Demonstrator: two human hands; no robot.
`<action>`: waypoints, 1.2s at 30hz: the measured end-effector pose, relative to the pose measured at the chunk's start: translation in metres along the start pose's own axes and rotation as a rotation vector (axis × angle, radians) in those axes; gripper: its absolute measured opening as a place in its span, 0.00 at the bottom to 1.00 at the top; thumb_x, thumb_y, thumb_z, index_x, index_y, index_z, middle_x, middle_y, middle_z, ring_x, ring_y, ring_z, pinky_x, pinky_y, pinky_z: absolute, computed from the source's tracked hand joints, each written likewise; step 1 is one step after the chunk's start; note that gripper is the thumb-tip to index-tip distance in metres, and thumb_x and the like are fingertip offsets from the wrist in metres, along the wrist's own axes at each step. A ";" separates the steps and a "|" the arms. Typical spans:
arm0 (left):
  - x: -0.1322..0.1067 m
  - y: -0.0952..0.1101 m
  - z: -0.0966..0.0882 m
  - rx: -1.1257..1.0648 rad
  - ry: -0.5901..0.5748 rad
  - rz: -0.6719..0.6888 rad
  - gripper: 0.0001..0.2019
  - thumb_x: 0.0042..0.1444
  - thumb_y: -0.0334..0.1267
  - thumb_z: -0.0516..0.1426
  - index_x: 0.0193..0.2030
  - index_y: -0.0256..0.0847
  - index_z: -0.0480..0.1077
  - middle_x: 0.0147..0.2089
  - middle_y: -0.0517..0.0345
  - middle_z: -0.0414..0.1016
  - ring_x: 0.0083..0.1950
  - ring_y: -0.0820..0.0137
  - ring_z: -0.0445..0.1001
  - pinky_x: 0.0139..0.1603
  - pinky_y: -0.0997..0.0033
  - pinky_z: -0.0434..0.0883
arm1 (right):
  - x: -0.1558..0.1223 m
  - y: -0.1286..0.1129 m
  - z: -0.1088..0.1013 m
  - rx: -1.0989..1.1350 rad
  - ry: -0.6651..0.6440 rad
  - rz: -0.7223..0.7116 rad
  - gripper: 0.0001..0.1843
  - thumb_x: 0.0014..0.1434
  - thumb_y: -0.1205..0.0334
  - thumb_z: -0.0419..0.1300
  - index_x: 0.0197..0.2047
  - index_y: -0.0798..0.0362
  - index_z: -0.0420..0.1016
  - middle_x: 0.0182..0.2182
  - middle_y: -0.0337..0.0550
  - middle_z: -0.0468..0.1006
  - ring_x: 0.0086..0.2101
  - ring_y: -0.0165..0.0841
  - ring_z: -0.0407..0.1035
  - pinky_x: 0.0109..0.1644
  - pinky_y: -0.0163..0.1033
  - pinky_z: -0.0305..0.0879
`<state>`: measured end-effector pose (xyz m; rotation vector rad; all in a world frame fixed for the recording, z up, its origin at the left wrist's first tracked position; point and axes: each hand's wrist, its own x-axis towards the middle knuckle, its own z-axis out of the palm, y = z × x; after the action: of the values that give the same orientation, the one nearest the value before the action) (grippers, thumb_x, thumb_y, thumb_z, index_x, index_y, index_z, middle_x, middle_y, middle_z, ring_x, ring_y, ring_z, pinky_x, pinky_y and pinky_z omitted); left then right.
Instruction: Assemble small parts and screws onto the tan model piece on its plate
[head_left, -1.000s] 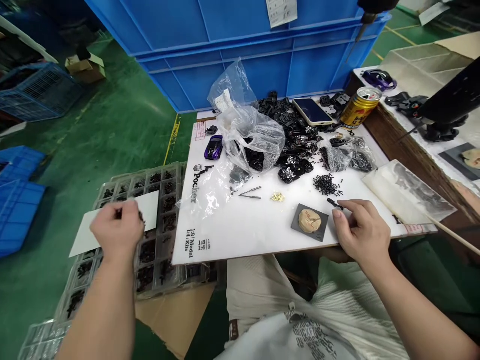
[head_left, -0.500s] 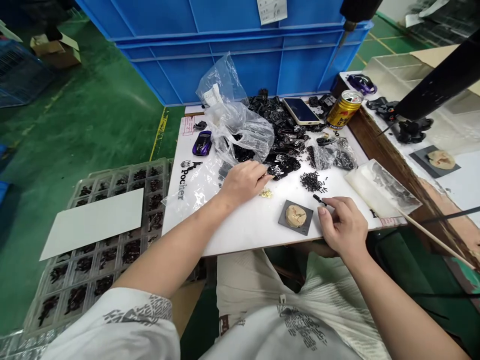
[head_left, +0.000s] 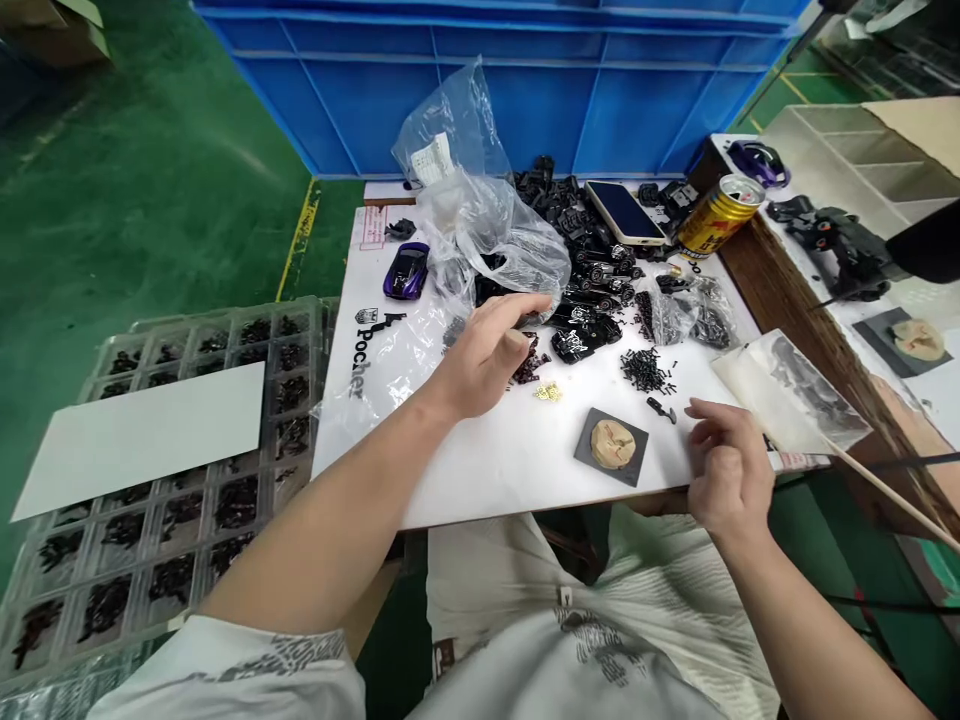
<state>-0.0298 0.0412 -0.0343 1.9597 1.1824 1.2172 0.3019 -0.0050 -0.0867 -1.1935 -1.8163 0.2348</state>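
Left hand (head_left: pixel 491 355), thumb and fingers apart, has left dark-red parts (head_left: pixel 531 362) within my reach; right hand (head_left: pixel 729 465), loosely parted, has quit the black piece (head_left: pixel 661 409).

A: Seeing glossy finish on the toy car (head_left: pixel 406 271) at 11 o'clock?
B: Yep, plus crinkly clear plastic bag (head_left: pixel 514 240) at 12, shiny metal can (head_left: pixel 714 222) at 2.
A: Spotting dark red plastic bits (head_left: pixel 531 362) dead centre, matt cracked lump (head_left: pixel 612 444) at 4, rough wood table edge (head_left: pixel 795 300) near 3.

Small part (head_left: pixel 661 410) sits right of putty (head_left: pixel 612 443), pin heap (head_left: pixel 643 370) behind; phone (head_left: pixel 625 212) farther back, can (head_left: pixel 718 220) right; tray (head_left: pixel 271 400) left of tabletop (head_left: pixel 480 470).
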 end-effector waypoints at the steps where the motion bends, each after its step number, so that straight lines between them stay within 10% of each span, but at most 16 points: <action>1: -0.002 0.001 -0.002 -0.011 -0.023 -0.014 0.52 0.60 0.79 0.34 0.69 0.40 0.69 0.70 0.43 0.72 0.73 0.52 0.66 0.77 0.49 0.60 | 0.000 -0.001 0.000 0.048 0.045 0.025 0.29 0.74 0.41 0.47 0.56 0.54 0.77 0.44 0.51 0.78 0.33 0.37 0.70 0.37 0.45 0.66; 5: -0.010 0.013 -0.006 -0.188 -0.113 -0.002 0.53 0.59 0.79 0.29 0.76 0.46 0.60 0.78 0.52 0.62 0.80 0.53 0.56 0.82 0.48 0.53 | 0.011 -0.027 -0.002 0.144 0.190 0.008 0.14 0.68 0.58 0.63 0.55 0.51 0.78 0.43 0.47 0.79 0.36 0.36 0.73 0.41 0.44 0.67; 14: -0.024 0.047 0.015 -0.482 -0.499 0.101 0.52 0.59 0.75 0.24 0.82 0.49 0.47 0.83 0.56 0.47 0.83 0.54 0.46 0.83 0.47 0.54 | 0.049 -0.105 0.018 0.263 -0.139 0.034 0.14 0.66 0.64 0.68 0.54 0.46 0.77 0.46 0.41 0.80 0.36 0.30 0.75 0.44 0.40 0.75; 24: -0.030 0.039 0.036 -0.284 -0.638 0.078 0.55 0.59 0.79 0.38 0.83 0.45 0.35 0.84 0.44 0.41 0.83 0.49 0.48 0.78 0.43 0.62 | 0.034 -0.086 0.001 0.356 -0.176 0.468 0.14 0.64 0.48 0.70 0.43 0.50 0.79 0.29 0.37 0.77 0.29 0.32 0.71 0.33 0.40 0.77; 29: -0.027 0.033 0.043 0.177 -0.614 0.167 0.54 0.56 0.66 0.66 0.79 0.36 0.51 0.79 0.36 0.56 0.81 0.45 0.53 0.80 0.44 0.54 | 0.019 -0.069 -0.008 0.194 -0.317 0.404 0.12 0.68 0.49 0.65 0.43 0.50 0.80 0.34 0.42 0.78 0.35 0.36 0.77 0.35 0.41 0.78; 36: -0.031 0.022 0.048 0.294 -0.601 0.244 0.43 0.61 0.51 0.68 0.75 0.33 0.57 0.73 0.37 0.67 0.76 0.51 0.63 0.76 0.53 0.61 | 0.017 -0.072 -0.004 0.032 -0.364 0.227 0.06 0.71 0.60 0.60 0.43 0.49 0.79 0.37 0.44 0.78 0.40 0.38 0.78 0.43 0.44 0.78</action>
<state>0.0153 0.0038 -0.0510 2.5008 0.8551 0.4924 0.2584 -0.0296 -0.0323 -1.4042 -1.9726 0.6440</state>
